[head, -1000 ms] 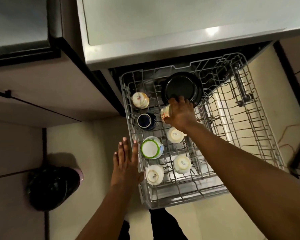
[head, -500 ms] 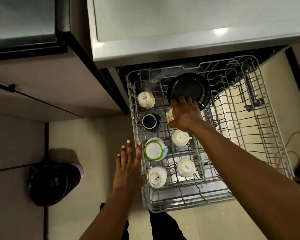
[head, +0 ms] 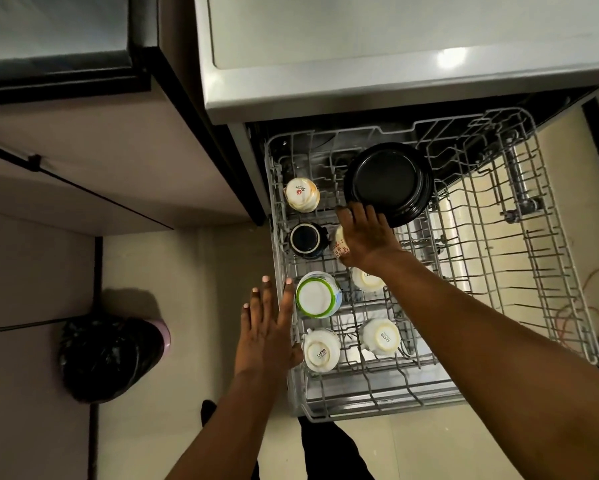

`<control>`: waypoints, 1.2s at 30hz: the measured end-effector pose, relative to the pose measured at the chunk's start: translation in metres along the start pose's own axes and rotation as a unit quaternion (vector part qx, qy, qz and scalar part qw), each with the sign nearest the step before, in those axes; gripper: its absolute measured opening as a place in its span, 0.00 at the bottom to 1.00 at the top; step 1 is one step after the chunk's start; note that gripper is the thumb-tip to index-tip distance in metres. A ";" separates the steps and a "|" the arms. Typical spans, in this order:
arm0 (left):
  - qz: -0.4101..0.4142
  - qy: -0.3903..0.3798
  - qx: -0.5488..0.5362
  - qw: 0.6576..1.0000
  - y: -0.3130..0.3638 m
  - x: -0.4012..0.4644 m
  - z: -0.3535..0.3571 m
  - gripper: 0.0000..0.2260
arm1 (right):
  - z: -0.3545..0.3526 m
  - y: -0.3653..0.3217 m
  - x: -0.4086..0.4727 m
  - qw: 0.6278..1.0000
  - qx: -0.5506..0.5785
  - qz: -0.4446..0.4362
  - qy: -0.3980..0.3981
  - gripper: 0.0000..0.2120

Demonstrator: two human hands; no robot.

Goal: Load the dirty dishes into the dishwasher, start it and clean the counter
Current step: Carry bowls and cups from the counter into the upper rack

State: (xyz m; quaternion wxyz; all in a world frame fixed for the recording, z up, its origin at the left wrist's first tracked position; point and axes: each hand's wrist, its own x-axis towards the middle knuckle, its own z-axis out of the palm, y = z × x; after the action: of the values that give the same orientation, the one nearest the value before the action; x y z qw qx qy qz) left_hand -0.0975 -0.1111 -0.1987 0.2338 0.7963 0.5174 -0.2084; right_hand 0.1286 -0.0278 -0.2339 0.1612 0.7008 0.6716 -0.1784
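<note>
Far to the left of both hands, a bin lined with a black bag [head: 107, 358] stands on the floor. The left hand [head: 267, 336] hovers flat and released, its fingers spread and holding nothing, over the left rim of the pulled-out dishwasher rack [head: 564, 282]. Just to the right of its fingertips a green-rimmed mug [head: 317, 295] sits upside down, and beside its thumb stands an upturned white cup marked SISTA [head: 321, 350]; I cannot tell if the thumb touches it. Further right of this cup is a second SISTA cup [head: 382, 337].

The right hand [head: 365, 237] reaches deeper into the rack and closes over a pale cup with red marks [head: 340, 243], which shows only at the left edge of the palm. To the left of this hand is a dark blue mug [head: 305, 239], and beyond that mug an orange-tinted cup [head: 301, 195]. Under its wrist another white cup [head: 367, 280] is partly hidden. Just past its fingertips lies a black bowl [head: 388, 183], bottom up.
</note>
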 end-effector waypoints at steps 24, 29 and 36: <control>0.063 0.136 -0.013 0.989 -0.055 -0.053 -0.046 0.31 | -0.025 -0.051 -0.133 0.908 0.256 0.170 0.284 0.17; 0.067 0.196 -0.025 0.978 -0.111 -0.094 -0.093 0.19 | -0.057 -0.133 -0.155 0.920 0.237 0.089 0.300 0.16; 0.042 0.303 -0.029 0.951 -0.228 -0.169 -0.184 0.09 | -0.143 -0.262 -0.147 0.923 0.199 -0.070 0.322 0.19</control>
State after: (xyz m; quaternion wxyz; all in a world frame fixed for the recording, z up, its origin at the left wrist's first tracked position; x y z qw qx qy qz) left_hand -0.3548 -0.0445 0.0100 0.0973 0.8359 0.5358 0.0682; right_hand -0.1336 -0.0789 -0.0357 -0.2196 0.6892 0.6855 -0.0835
